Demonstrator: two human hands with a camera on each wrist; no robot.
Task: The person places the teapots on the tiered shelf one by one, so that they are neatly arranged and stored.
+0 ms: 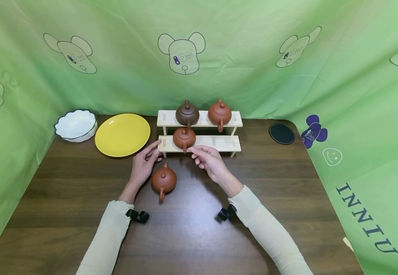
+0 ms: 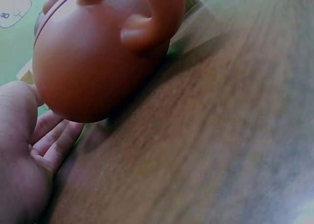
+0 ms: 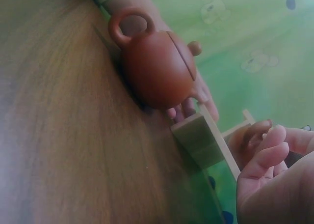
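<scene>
A small reddish-brown teapot (image 1: 184,137) stands near the left end of the lower wooden shelf (image 1: 216,143). My right hand (image 1: 210,160) pinches its handle between thumb and fingers; in the right wrist view that handle (image 3: 255,133) is partly covered by the fingertips. At the lower shelf's left end, my left hand (image 1: 143,163) touches the wood with fairly straight fingers. Another reddish-brown teapot (image 1: 164,179) sits on the table just right of the left hand, its handle toward me. It looms large in the left wrist view, where the teapot's body (image 2: 93,62) hides some fingertips.
On the upper shelf (image 1: 169,118) stand a dark brown teapot (image 1: 187,114) and a reddish one (image 1: 220,113). To the left lie a yellow plate (image 1: 122,135) and a white scalloped bowl (image 1: 76,125). A black round coaster (image 1: 281,134) lies far right. Green cloth surrounds the table's back and sides.
</scene>
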